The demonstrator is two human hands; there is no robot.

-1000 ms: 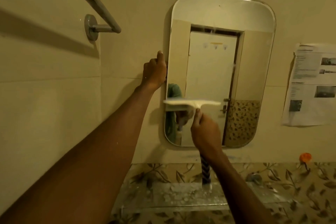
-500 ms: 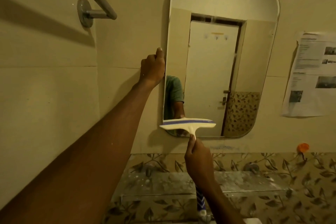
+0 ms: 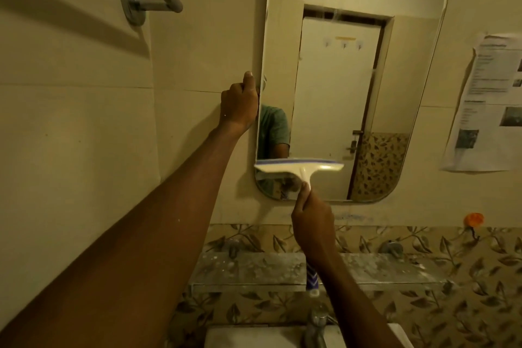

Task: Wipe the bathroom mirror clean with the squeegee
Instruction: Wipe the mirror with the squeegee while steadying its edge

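A tall mirror [image 3: 347,87] with rounded corners hangs on the cream tiled wall and reflects a white door. My left hand [image 3: 239,104] grips the mirror's left edge at mid height. My right hand [image 3: 312,223] is closed around the handle of a white squeegee [image 3: 299,167] with a blue blade strip. The squeegee head lies level across the lower left part of the glass, near the bottom edge. The handle's blue striped end pokes out below my wrist.
A metal towel rail [image 3: 149,0] juts from the wall at the upper left. Printed paper sheets [image 3: 491,104] are stuck right of the mirror. A spotted glass shelf [image 3: 395,268] runs below it, above a tap [image 3: 316,325] and a white basin. An orange item [image 3: 474,219] hangs on the wall.
The squeegee has travelled down the left side of the mirror from mid height to near the bottom edge. My left hand has stayed on the mirror's edge.
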